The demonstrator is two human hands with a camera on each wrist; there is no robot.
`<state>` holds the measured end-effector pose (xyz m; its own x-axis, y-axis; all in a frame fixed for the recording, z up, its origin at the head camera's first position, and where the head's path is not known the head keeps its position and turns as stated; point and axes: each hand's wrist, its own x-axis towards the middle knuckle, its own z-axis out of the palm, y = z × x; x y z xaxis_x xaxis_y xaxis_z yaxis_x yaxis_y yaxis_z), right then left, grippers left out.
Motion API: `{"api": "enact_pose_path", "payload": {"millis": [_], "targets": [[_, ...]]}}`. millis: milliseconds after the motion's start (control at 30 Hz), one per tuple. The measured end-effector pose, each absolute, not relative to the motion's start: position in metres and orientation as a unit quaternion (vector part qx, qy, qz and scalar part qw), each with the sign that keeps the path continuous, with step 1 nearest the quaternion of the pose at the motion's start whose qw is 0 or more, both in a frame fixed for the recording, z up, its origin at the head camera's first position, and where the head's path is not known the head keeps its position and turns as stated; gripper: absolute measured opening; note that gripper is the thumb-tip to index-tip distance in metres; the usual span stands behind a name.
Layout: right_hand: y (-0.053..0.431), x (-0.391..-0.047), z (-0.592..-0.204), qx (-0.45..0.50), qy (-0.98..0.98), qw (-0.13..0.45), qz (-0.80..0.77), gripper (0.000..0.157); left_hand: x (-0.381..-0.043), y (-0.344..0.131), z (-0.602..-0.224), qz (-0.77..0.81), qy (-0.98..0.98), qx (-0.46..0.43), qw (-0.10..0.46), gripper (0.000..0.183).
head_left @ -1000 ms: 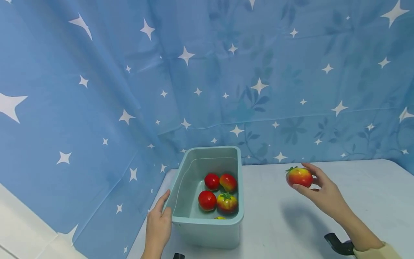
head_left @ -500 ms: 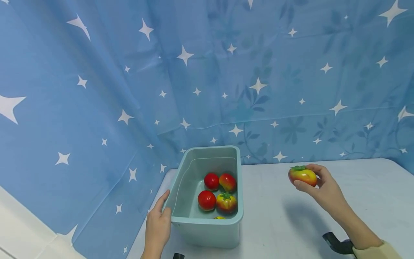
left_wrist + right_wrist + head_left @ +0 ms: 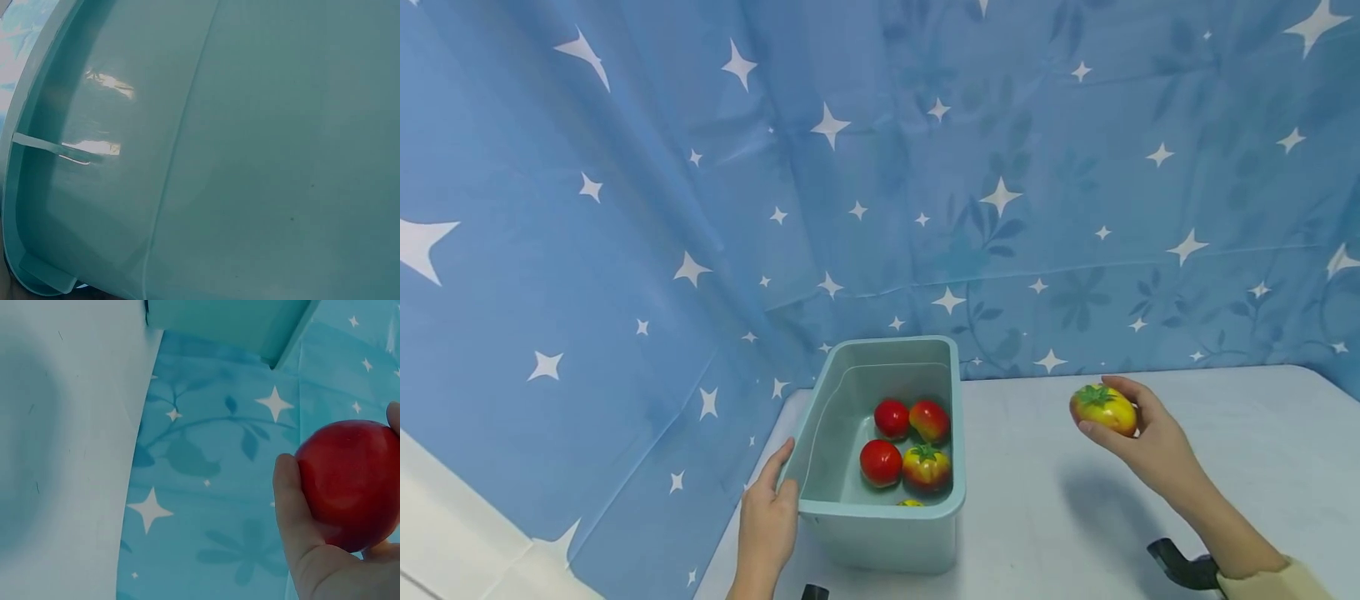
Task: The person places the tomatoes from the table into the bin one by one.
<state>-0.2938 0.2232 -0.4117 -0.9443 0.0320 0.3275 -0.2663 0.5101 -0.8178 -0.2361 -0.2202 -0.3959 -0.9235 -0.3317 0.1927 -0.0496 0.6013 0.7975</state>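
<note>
My right hand [image 3: 1150,437] holds a red and yellow tomato [image 3: 1108,410] with a green leafy top, in the air above the table's right part. From the right wrist view, the tomato's red underside [image 3: 353,481] shows between thumb and fingers. At the near left corner of a light teal bin [image 3: 887,513], my left hand [image 3: 766,525] grips the rim, thumb and index finger in sight. Several tomatoes lie inside the bin, among them a red tomato [image 3: 881,463] and a yellow-red tomato [image 3: 927,468]; one is mostly hidden behind the near wall. Only the bin's wall [image 3: 250,137] fills the left wrist view.
A white table [image 3: 1015,500] carries the bin on its left side. Behind and to the left hangs a blue curtain [image 3: 880,192] with white stars. Black curved pieces [image 3: 1183,567] sit at my wrists.
The right hand has shifted slightly right and turned the tomato, so its leafy top and more yellow now face the head camera. The left hand and bin stay put.
</note>
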Motion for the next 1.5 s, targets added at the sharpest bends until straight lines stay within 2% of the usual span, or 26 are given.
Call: {"api": "enact_pose_path", "payload": {"millis": [500, 1033, 1500], "targets": [[0.197, -0.292, -0.411, 0.098, -0.850, 0.132, 0.500, 0.078, -0.235, -0.215, -0.392, -0.433, -0.879, 0.109, 0.167, 0.056], [0.134, -0.306, -0.371, 0.170, -0.820, 0.123, 0.533, 0.075, -0.238, -0.215, -0.393, -0.430, -0.880, 0.106, 0.170, 0.056], [0.079, -0.310, -0.356, 0.230, -0.788, 0.052, 0.569, 0.074, -0.237, -0.218, -0.395, -0.429, -0.879, 0.112, 0.175, 0.055]]}}
